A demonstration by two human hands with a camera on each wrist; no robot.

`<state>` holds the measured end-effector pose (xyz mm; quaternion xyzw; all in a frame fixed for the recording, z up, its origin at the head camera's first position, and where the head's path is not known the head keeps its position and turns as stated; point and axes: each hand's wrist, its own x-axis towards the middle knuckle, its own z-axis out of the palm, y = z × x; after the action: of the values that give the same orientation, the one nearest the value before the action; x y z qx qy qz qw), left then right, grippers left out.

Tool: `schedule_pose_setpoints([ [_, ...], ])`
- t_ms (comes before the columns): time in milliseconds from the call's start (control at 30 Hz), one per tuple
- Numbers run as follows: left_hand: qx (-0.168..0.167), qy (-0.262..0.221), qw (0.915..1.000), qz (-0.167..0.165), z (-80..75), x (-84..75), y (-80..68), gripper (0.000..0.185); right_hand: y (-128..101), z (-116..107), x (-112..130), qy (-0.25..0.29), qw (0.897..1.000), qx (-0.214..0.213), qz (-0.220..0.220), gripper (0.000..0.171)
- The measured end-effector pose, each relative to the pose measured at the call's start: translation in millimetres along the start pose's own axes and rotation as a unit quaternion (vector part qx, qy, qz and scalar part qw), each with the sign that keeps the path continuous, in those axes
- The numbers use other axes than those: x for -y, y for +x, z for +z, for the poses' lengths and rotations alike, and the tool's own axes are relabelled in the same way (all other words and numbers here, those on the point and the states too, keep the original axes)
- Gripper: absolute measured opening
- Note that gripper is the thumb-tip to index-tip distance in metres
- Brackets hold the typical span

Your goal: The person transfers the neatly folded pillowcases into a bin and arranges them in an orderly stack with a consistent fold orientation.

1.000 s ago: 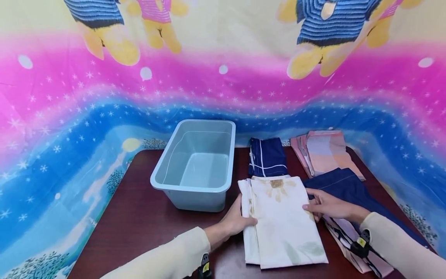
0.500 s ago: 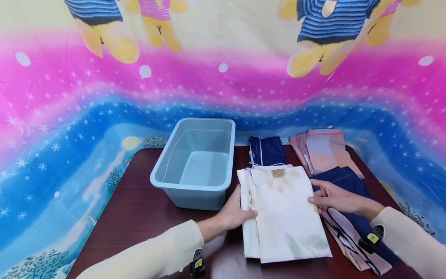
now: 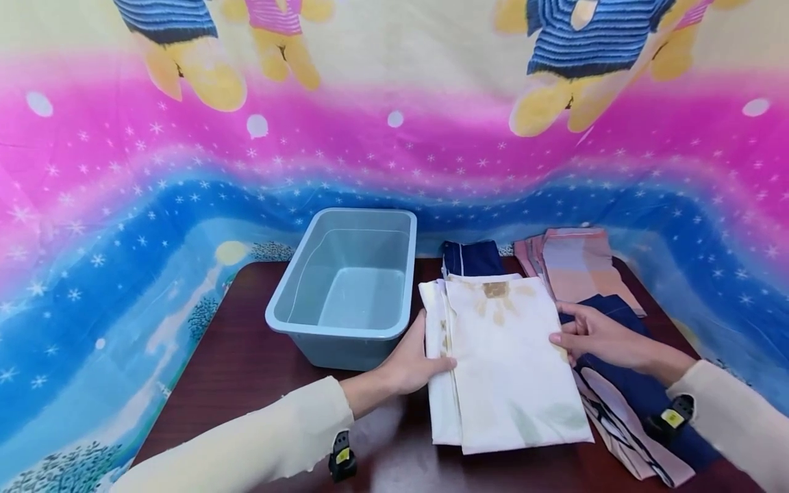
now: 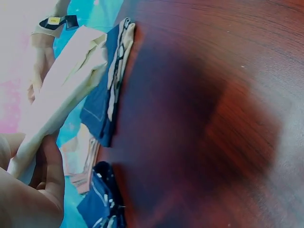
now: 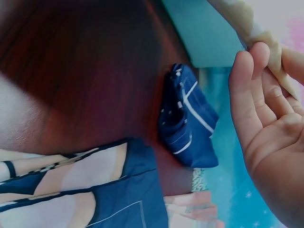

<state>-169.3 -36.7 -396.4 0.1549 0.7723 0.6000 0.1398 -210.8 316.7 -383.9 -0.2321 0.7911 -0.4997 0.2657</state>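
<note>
A folded white cloth (image 3: 511, 370) with a tan flower and pale green leaves is held up between both hands. The left hand (image 3: 409, 359) grips its left edge, thumb on the front and fingers behind. On the opposite edge, the right hand (image 3: 600, 337) pinches the cloth between thumb and fingers. In the left wrist view the folded cloth (image 4: 66, 90) hangs above the table, its layers showing at the edge. The right wrist view shows the right hand's fingers (image 5: 244, 85) behind the cloth, several of them extended.
A grey-blue plastic tub (image 3: 345, 335) stands left of the cloth on the dark red table (image 3: 246, 356). Behind the cloth lies a folded navy cloth (image 3: 483, 259) with white lines. Folded pink checked fabric (image 3: 579, 263) and a navy-and-pink folded cloth (image 3: 635, 424) lie on the right.
Both hands have raised the white cloth and moved it slightly away from the table's near edge, covering more of the navy cloth behind. The right hand has shifted a little right.
</note>
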Motion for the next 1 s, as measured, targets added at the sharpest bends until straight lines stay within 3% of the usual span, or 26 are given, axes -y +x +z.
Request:
schedule_pose_setpoints([
  [367, 0.008, 0.005, 0.9998, -0.017, -22.4, -32.1, -7.2, 0.094, 4, -3, 36, -0.014, 1.0, -0.008, 0.011, 0.07],
  [533, 0.011, -0.001, 0.9996, -0.025, -37.1, -43.5, -7.1, 0.092, 10, -3, 50, -0.018, 0.999, -0.022, 0.044, 0.08],
  [767, 0.0, -0.022, 0.9986, -0.047, -58.0, -52.8, -7.6, 0.087, 22, 3, 65, -0.004, 0.997, -0.039, 0.07, 0.088],
  [1000, -0.018, -0.001, 0.9977, -0.066, -80.4, -59.4, -10.2, 0.082, 38, 11, 76, 0.024, 0.998, -0.036, 0.055, 0.09],
])
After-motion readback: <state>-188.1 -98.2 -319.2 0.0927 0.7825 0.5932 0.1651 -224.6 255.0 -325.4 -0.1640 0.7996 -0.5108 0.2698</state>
